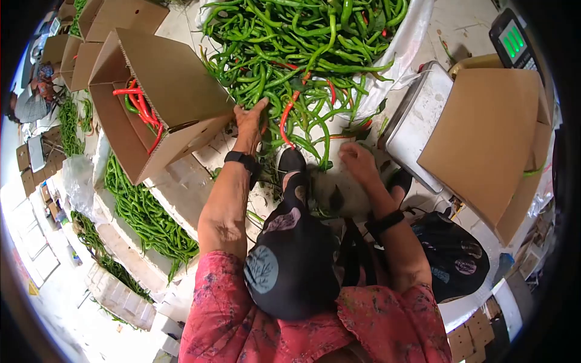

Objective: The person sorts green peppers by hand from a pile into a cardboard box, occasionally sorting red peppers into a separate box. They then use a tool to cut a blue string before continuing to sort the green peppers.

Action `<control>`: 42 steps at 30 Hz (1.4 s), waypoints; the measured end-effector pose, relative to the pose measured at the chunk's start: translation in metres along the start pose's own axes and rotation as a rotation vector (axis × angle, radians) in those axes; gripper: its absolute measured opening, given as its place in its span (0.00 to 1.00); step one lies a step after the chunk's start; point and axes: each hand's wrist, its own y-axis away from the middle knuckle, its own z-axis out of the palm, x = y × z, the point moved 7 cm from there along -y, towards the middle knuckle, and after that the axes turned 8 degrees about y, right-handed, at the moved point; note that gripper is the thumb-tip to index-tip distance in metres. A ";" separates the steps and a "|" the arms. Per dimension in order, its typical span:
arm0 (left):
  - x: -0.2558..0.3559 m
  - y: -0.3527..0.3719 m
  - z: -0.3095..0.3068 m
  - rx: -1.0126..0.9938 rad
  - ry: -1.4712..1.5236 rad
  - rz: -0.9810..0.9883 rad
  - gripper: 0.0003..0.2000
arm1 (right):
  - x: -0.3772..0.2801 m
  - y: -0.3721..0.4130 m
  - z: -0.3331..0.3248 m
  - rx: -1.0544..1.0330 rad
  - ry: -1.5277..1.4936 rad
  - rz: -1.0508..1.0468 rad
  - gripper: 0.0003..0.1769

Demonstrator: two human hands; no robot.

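A large heap of long green chili peppers (290,36), with some red ones mixed in, lies in front of me on white sheeting. My left hand (249,120) reaches to the heap's near left edge, its thumb and fingers apart, beside an open cardboard box (169,78). A few red chili peppers (142,106) show inside that box. Just in front of the heap, a red chili pepper (285,121) lies between my hands. My right hand (358,162) is over the floor with its fingers curled together; what they hold, if anything, is hidden.
At the right, a cardboard box (478,133) stands by a white weighing scale (417,130) with a lit display (513,41). On the left, white foam crates (181,187) hold more green chili peppers (139,212). More cardboard boxes (115,21) stand at the upper left.
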 end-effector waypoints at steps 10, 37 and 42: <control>-0.014 0.051 0.021 -0.389 -0.395 -0.122 0.38 | 0.054 -0.010 0.008 0.084 0.052 0.159 0.24; 0.036 0.023 0.120 -0.731 -1.768 1.457 0.34 | 0.022 -0.036 0.016 0.197 0.839 -0.214 0.13; 0.049 0.038 0.126 -0.725 -1.822 1.252 0.36 | 0.055 -0.030 0.001 0.211 0.661 -0.023 0.15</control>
